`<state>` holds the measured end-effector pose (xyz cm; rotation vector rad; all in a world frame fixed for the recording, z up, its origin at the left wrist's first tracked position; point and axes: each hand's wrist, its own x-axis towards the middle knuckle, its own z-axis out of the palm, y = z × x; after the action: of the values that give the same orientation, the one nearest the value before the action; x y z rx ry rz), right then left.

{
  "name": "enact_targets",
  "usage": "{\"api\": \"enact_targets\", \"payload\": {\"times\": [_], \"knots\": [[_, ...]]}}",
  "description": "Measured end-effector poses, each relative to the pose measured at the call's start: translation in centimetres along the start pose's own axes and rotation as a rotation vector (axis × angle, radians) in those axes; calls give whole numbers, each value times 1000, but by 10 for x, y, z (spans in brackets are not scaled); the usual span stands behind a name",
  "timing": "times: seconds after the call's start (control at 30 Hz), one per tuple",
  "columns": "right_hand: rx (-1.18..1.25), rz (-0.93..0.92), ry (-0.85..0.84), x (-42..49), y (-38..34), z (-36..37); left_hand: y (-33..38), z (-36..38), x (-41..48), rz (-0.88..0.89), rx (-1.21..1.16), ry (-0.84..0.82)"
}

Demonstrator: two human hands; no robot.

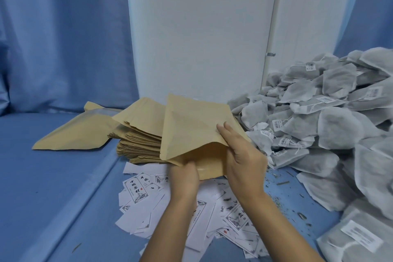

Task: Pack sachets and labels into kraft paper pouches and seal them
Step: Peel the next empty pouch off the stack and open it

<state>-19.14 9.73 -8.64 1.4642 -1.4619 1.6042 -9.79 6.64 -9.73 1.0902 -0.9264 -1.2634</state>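
My left hand (pixel 185 178) grips the lower lip of the pouch (pixel 191 125), fingers curled inside its mouth; my right hand (pixel 244 155) pinches the upper lip, fingers pressed together; pouch held against the stack (pixel 138 140), above the labels (pixel 136 189); sachets (pixel 319 112) at right.

Background setting. A white wall panel (pixel 202 27) stood at centre, joined on its right to a second white panel (pixel 308 17) along a vertical seam bearing a small metal bracket (pixel 270 54). A blue curtain (pixel 63 38) hung in folds at left. More blue fabric (pixel 374 6) hung at far right. A blue cloth-covered surface (pixel 53 176) lay below, in soft, even light.
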Motion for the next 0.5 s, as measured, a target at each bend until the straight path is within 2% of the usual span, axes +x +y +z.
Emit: {"api": "enact_targets", "payload": {"times": [0.07,0.13,0.2,0.33,0.43,0.5], "knots": [[-24,14,-11,-1,0,1,-1,-2,1,54,80,-18],[-38,4,-30,-2,0,1,-1,-4,-1,231,140,-27],[-35,13,-45,-1,2,0,-1,-6,0,443,203,31],[-8,85,-84,-2,3,-2,2,-13,3,720,258,61],[39,143,-87,-4,6,0,6,-21,1,715,229,56],[52,164,-65,-2,8,-1,4,-25,5,661,218,112]]}}
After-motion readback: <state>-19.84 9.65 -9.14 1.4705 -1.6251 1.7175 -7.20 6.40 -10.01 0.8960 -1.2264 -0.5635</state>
